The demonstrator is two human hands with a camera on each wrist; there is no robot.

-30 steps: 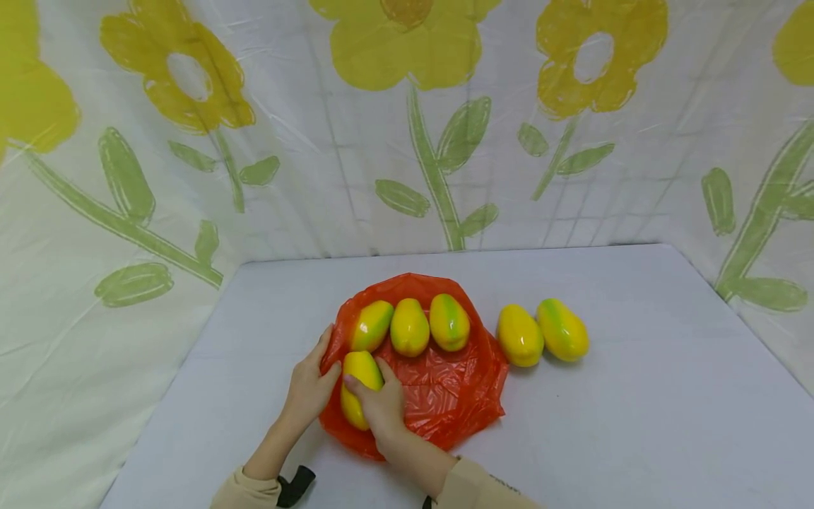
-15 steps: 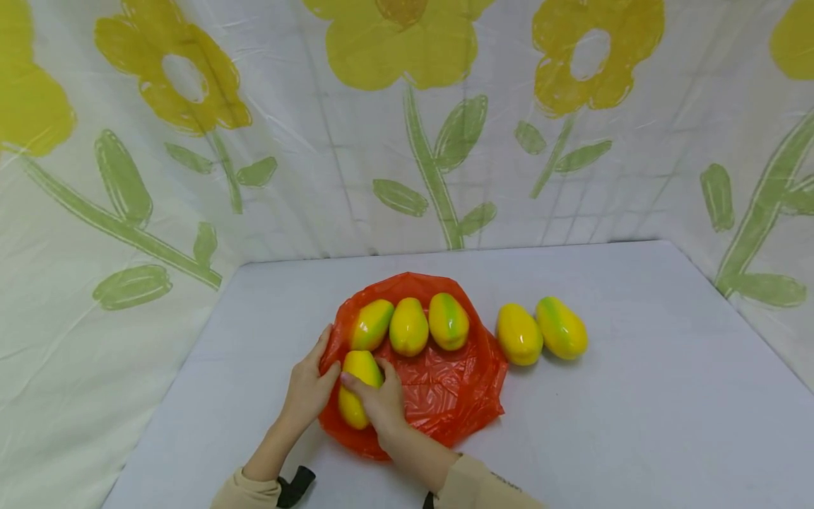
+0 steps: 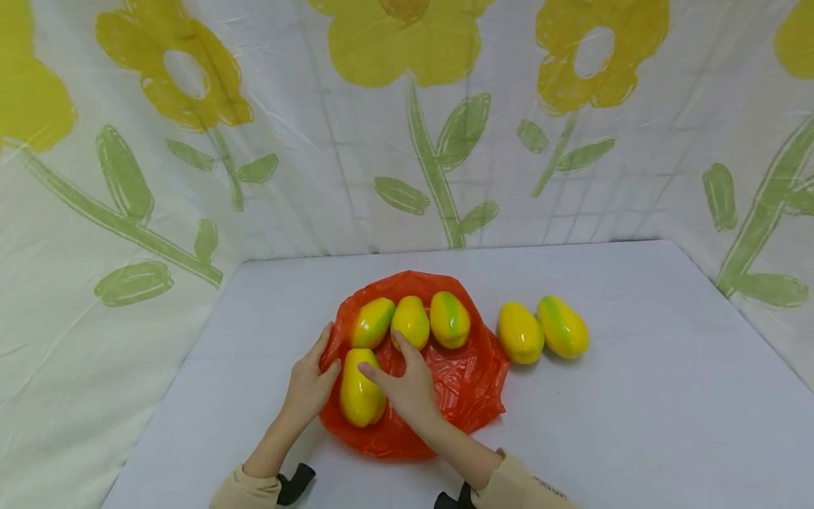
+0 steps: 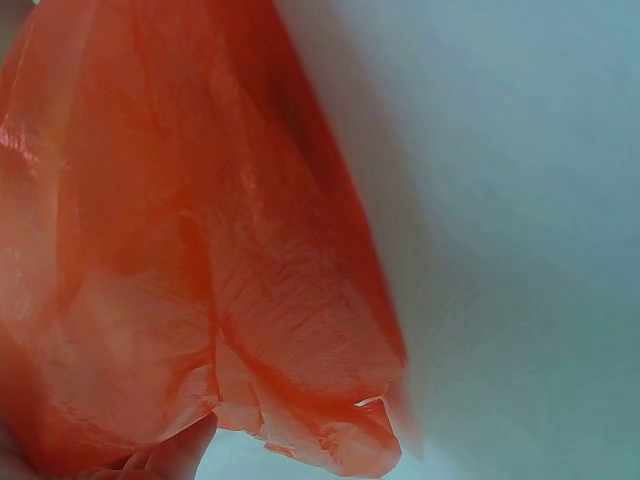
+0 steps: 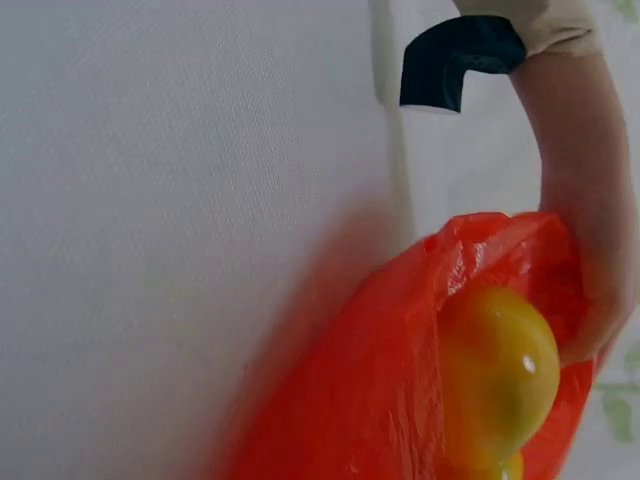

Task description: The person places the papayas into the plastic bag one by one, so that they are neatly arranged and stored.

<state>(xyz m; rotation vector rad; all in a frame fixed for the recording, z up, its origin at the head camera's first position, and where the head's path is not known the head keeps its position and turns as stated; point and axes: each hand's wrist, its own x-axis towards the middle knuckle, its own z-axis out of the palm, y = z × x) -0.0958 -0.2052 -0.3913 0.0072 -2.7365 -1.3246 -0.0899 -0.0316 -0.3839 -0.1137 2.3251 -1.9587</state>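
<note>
Right hand [image 3: 407, 385] has released the mango [image 3: 360, 391], fingers spread.

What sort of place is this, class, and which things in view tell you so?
Probably a staged tabletop set, not a kitchen: a plain white table walled in by a flower-printed sheet, with glossy mangoes and an orange plastic bag laid out.

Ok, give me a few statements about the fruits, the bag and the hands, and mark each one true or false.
1. Four fruits lie on the orange plastic bag. True.
2. Three fruits lie on the bare table. False: two do.
3. The left hand holds the bag's edge. True.
4. The right hand grips a fruit off the bag. False: its fingers lie loosely by the nearest fruit, on the bag.
</note>
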